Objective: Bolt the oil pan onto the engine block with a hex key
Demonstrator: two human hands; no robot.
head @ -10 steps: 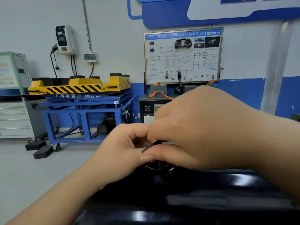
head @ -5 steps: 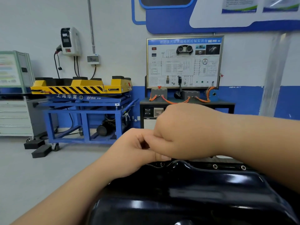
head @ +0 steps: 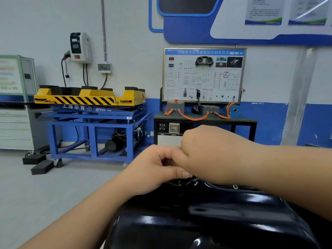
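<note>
Left hand and right hand together obstruct the far flange of the oil pan; free passage exists above the pan top and over the floor at left

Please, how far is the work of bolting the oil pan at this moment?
Done: the oil pan appears set in position, and what look like two bolt heads show on its far flange; whether they are tight cannot be judged. In hand: the left hand and right hand meet with curled fingers over the far rim, hiding any tool. Left: the other flange edges are out of view.
</note>
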